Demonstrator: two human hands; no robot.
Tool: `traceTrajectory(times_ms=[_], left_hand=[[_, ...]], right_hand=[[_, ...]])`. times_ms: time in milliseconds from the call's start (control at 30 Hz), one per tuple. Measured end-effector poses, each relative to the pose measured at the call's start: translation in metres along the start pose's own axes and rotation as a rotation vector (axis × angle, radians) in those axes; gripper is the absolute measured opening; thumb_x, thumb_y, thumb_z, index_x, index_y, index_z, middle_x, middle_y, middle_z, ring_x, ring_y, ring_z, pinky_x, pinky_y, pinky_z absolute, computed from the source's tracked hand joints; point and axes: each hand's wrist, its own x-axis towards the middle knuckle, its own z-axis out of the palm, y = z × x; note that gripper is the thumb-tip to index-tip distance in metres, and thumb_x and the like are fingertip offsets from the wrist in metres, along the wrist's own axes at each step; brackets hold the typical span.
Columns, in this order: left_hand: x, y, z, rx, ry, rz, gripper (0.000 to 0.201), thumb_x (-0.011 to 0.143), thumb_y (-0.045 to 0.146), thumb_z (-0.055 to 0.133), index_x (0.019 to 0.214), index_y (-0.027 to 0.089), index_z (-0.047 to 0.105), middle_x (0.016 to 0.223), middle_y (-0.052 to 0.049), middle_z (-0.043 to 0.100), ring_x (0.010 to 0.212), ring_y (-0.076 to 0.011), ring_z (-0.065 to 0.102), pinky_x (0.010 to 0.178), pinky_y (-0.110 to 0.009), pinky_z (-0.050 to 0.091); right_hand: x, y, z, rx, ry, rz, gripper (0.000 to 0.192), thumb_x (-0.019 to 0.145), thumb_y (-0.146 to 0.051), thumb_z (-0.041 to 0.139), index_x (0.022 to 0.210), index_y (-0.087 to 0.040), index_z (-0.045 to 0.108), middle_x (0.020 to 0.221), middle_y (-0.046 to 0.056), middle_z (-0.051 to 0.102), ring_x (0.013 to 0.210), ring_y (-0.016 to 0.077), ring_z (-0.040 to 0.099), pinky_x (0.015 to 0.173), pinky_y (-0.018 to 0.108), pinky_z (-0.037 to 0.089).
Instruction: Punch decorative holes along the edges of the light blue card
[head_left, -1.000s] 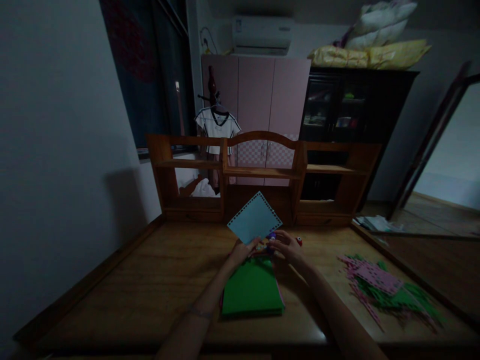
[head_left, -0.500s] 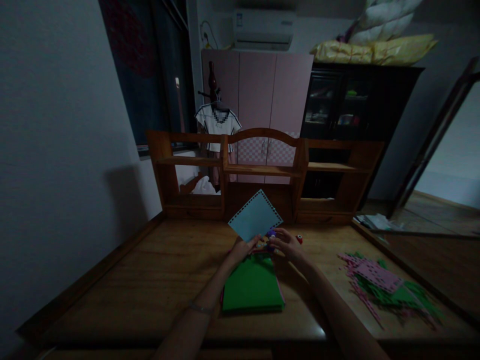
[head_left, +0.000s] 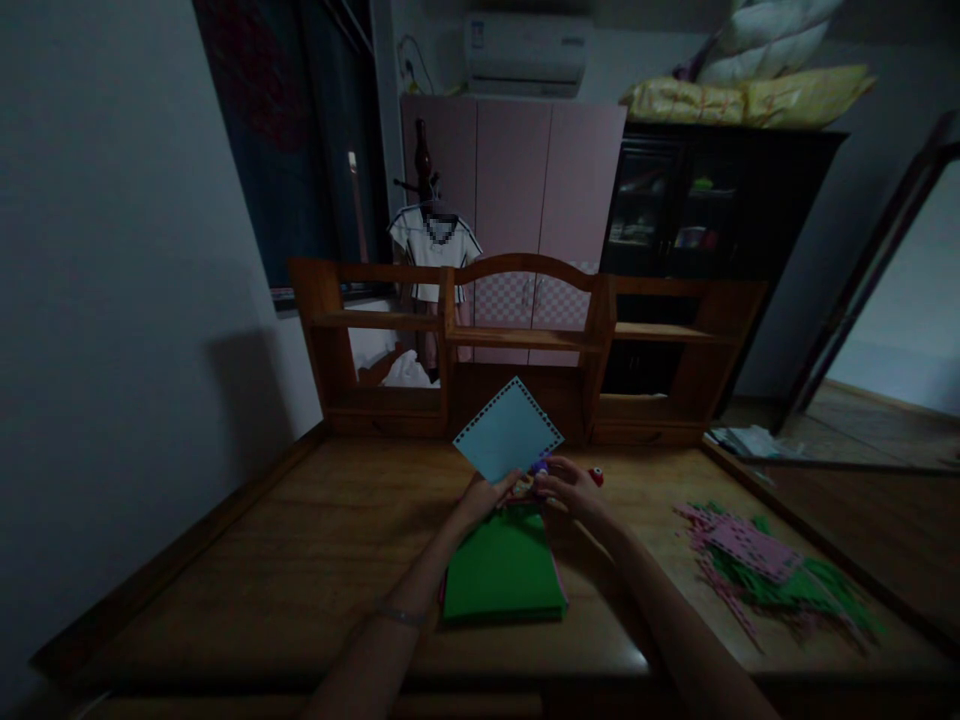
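The left hand (head_left: 480, 497) grips the lower corner of a pale blue sheet (head_left: 508, 428), thumb and fingers clenched on it, holding it up on edge above the wooden surface (head_left: 300, 560) so it stands like a diamond. 2 of its edges show a row of small punched notches. The right hand (head_left: 571, 485) is closed around a small purple punch (head_left: 541, 466), pressed against the sheet's lower right edge; the grip covers most of the tool, so its shape is hard to make out. Just beyond the right hand lies a small red thing (head_left: 595, 476), too dim to identify. Directly below both hands sits a stack of sheets with a green sheet (head_left: 502, 577) on top and pink edges peeking out beneath. Well off to the right lies a loose heap of pink and green scraps (head_left: 765, 570). A wooden shelf unit (head_left: 525, 340) stands at the back of the surface.
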Motion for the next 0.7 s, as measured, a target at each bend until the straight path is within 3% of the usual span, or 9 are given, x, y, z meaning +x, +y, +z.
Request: traceTrajectory(times_ms=[267, 700], left_hand=[[0.004, -0.013, 0.001, 0.054, -0.037, 0.003, 0.052, 0.077, 0.065, 0.045, 0.062, 0.017, 0.053, 0.048, 0.004, 0.044, 0.047, -0.0107, 0.040, 0.054, -0.023, 0.033], [0.001, -0.005, 0.000, 0.039, -0.016, 0.055, 0.047, 0.079, 0.060, 0.049, 0.067, 0.015, 0.057, 0.048, 0.003, 0.044, 0.045, -0.0102, 0.040, 0.052, -0.023, 0.035]], right_hand=[[-0.002, -0.002, 0.001, -0.012, -0.010, -0.004, 0.039, 0.062, -0.039, 0.080, 0.095, -0.023, 0.067, 0.093, 0.003, 0.069, 0.077, 0.0181, 0.066, 0.073, 0.030, 0.052], [0.000, 0.000, -0.002, -0.082, -0.051, -0.019, 0.036, 0.064, -0.040, 0.079, 0.093, -0.020, 0.069, 0.089, 0.004, 0.069, 0.077, 0.0187, 0.064, 0.073, 0.031, 0.050]])
